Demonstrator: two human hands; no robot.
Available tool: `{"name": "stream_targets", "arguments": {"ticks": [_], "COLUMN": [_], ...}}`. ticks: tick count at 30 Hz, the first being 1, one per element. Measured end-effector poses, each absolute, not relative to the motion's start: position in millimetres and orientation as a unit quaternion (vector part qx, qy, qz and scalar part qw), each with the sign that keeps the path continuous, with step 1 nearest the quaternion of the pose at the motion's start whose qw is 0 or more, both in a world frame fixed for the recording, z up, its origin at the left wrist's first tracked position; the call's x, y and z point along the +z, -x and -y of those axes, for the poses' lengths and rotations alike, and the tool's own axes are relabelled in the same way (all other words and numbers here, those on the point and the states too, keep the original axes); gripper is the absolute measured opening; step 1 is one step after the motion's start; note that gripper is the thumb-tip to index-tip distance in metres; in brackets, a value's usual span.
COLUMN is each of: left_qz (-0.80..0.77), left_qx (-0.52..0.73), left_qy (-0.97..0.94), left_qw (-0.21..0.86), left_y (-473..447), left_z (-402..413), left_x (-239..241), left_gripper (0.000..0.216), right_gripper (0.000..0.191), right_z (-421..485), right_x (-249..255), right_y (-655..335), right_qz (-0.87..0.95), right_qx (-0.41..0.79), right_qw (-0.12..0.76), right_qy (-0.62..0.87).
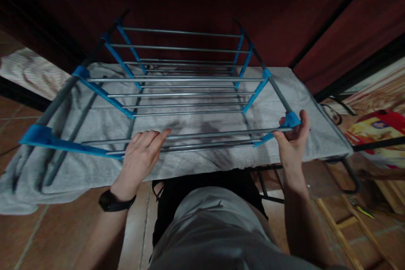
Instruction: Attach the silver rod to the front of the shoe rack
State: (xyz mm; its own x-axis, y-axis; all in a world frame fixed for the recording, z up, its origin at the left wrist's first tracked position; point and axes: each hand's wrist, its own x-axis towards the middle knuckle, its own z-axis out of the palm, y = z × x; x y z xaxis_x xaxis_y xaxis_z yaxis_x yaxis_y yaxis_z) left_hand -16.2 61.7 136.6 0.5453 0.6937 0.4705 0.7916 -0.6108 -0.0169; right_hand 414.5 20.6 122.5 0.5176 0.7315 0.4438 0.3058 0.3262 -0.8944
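The rack [190,80] looks nearly assembled: the left hand [139,156] lies flat, fingers together, on the front rods [215,135], while the right hand [292,141] clamps the blue corner joint [291,119], seemingly still unseated.

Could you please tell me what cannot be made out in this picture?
Head view only.
- Left hand: its palm hides whether it grips the rods.
- Right hand: fingers partly hidden behind the blue connector.
- Poster: cut off by the right edge.
- Yellow tool on the floor: too small and dim to identify.
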Motion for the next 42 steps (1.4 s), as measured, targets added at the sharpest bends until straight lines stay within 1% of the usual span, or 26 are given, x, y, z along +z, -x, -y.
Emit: {"name": "stream_targets", "arguments": {"ticks": [13,19,23,30,35,42], "left_qz": [0.435,0.424,0.421,0.417,0.417,0.428], "left_qx": [-0.219,-0.203,-0.193,-0.184,-0.186,-0.179], "left_qy": [0.869,0.881,0.886,0.89,0.89,0.884], "left_qw": [0.087,0.052,0.034,0.017,0.016,0.053], "left_y": [17,18,19,22,20,17], "left_z": [-60,-56,-56,-58,-55,-49], "left_x": [145,152,153,149,154,170], "left_gripper": [0.042,0.043,0.043,0.044,0.044,0.041], "right_gripper": [0.084,0.08,0.08,0.087,0.084,0.077], "right_z": [-25,-28,-29,-28,-28,-25], "right_x": [133,133,132,134,133,137], "right_y": [-413,-414,-414,-414,-415,-413], "right_qz": [0.462,0.478,0.48,0.473,0.475,0.482], "right_qx": [0.156,0.148,0.146,0.157,0.151,0.134], "right_qw": [0.654,0.654,0.65,0.639,0.635,0.649], "right_qy": [0.578,0.568,0.571,0.586,0.59,0.573]}}
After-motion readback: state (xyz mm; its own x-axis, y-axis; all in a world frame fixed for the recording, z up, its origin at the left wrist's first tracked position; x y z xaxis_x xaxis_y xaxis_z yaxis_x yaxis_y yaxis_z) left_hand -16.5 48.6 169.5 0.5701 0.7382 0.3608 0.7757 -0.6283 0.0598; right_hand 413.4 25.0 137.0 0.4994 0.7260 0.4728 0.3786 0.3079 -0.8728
